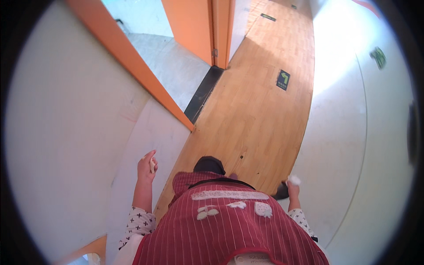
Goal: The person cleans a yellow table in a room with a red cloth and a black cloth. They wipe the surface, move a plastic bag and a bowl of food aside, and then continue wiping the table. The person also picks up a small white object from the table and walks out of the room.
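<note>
My left hand (147, 166) is raised beside the wall on the left, its fingers curled round a small pale object (152, 165) that I cannot make out. Low on the right, my right hand (292, 187) holds a crumpled white wad (294, 180), perhaps tissue or cloth; a dark shape (282, 191) shows just beside it. Between the hands is the red striped apron (232, 225) I wear, with flower and fruit patches.
A wood-look floor (251, 116) runs ahead between pale walls. On the left is an open doorway with an orange frame (145, 79), an orange door (192, 29) and a dark threshold (203, 94). Arrow signs (283, 80) mark the floor.
</note>
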Demonstrator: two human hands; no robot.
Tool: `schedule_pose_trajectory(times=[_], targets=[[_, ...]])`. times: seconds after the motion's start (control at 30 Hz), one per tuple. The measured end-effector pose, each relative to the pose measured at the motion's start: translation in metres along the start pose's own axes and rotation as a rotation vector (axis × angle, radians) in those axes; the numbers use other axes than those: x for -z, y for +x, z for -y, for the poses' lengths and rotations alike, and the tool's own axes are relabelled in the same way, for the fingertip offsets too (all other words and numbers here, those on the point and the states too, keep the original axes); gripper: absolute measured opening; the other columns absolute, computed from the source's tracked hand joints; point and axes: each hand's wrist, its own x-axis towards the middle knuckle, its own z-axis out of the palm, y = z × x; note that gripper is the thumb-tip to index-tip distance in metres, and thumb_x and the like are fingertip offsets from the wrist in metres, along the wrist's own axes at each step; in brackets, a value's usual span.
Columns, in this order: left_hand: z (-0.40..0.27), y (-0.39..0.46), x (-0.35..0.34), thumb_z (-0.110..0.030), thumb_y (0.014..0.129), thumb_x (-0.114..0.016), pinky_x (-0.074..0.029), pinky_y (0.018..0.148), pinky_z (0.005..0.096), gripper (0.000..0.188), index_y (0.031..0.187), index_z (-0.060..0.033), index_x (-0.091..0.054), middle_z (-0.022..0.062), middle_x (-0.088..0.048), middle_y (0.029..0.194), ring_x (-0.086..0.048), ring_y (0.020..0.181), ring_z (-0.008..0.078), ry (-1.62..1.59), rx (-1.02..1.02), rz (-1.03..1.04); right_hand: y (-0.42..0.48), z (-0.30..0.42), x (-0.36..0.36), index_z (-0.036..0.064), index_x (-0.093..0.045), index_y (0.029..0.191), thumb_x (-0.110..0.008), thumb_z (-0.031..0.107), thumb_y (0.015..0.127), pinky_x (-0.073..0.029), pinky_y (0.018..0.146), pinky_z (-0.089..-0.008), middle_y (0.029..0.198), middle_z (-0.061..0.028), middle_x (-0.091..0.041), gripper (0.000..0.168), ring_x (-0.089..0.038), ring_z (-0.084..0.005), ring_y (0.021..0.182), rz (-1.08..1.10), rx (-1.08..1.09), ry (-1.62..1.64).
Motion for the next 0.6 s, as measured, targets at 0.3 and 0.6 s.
schedule_pose_trajectory(times=[0.3, 0.6], targets=[[-0.077, 0.084, -0.218, -0.024, 0.082, -0.067, -0.04, 0.05, 0.0236, 0.02, 0.095, -0.0087, -0.065, -0.0023, -0.055, 0.069, -0.052, 0.059, 0.0077, -0.087, 0.032, 0.291, 0.258, 0.385, 0.051, 0.0, -0.047, 0.129, -0.065, 0.026, 0.087, -0.04, 0.095, -0.0316, 0.123, -0.0089, -0.053, 0.053, -0.053, -0.0194, 0.11, 0.0, 0.343, 0.595], [-0.275, 0.174, -0.357, -0.026, 0.086, -0.065, -0.039, 0.045, 0.0218, 0.028, 0.097, -0.0005, -0.062, 0.0001, -0.054, 0.063, -0.052, 0.054, 0.0082, -0.319, -0.179, 0.262, 0.333, 0.774, -0.048, 0.004, -0.043, 0.132, -0.061, 0.024, 0.089, -0.044, 0.093, -0.0312, 0.123, -0.0071, -0.052, 0.05, -0.054, -0.0179, 0.107, 0.742, 0.394, 0.834]])
